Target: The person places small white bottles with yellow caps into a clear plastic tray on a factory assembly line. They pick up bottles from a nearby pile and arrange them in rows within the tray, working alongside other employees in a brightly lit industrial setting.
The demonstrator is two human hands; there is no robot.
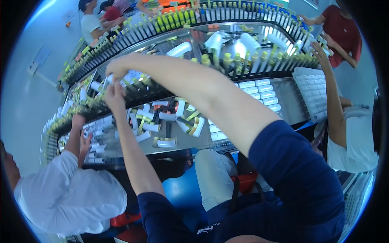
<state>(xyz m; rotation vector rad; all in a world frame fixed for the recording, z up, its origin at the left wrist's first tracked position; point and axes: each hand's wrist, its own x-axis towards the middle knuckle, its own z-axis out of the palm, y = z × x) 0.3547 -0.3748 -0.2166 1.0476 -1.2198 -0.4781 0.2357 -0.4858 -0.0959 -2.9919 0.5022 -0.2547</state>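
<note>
Both my arms stretch to the far left, over a black rack of upright yellow-green holders (144,83). My right hand (118,67) is closed at the rack, its fingers curled downward beside a small white part (110,79). Just below it, my left hand (115,95) is pinched with the fingertips raised to the same spot. What lies between the fingers is too small and too covered to make out. On the metal table (188,141) under my arms lies a loose heap of white curved housings (152,127) with black, orange and yellow-green pieces.
White housings stand in rows (259,92) at the right, beside a stack of white moulded trays (310,87). A co-worker in a white shirt (73,198) handles white parts at my left. Another person's arm (334,105) reaches in from the right. The holder-lined track curves around behind.
</note>
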